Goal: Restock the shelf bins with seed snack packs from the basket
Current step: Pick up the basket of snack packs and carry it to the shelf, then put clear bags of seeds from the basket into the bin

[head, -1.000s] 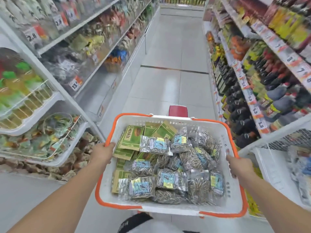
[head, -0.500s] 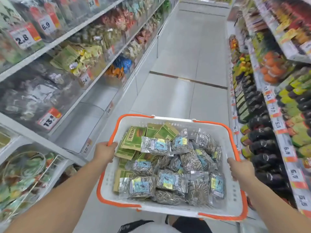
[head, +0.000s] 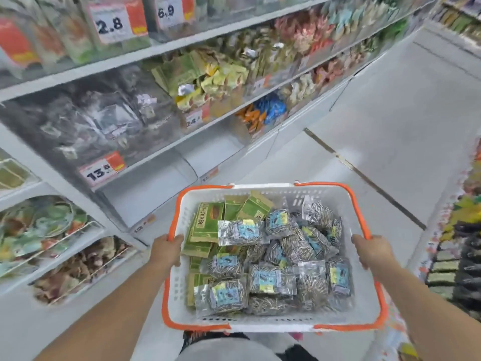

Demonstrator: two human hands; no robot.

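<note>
Shelf bins (head: 109, 121) motion-blurred, contents unreadable, lower seed snack packs (head: 260, 306) buried, forearms cut off by frame edge

The top shelf has price tags (head: 110, 23) that say 2.8 and 6.9 (head: 166, 12). Lower shelf tag (head: 100, 173) says 13.8.

A pale tiled floor (head: 390, 105) runs up the aisle, crossed by a dark seam. On the left, price tags (head: 110, 23) read 2.8, 6.9 and 13.8. Low on the left, wire racks (head: 78, 238) hold mixed wrapped sweets. Blue and orange packets (head: 265, 110) sit further along. Dark bottles (head: 466, 256) line the right edge, blurred.
</note>
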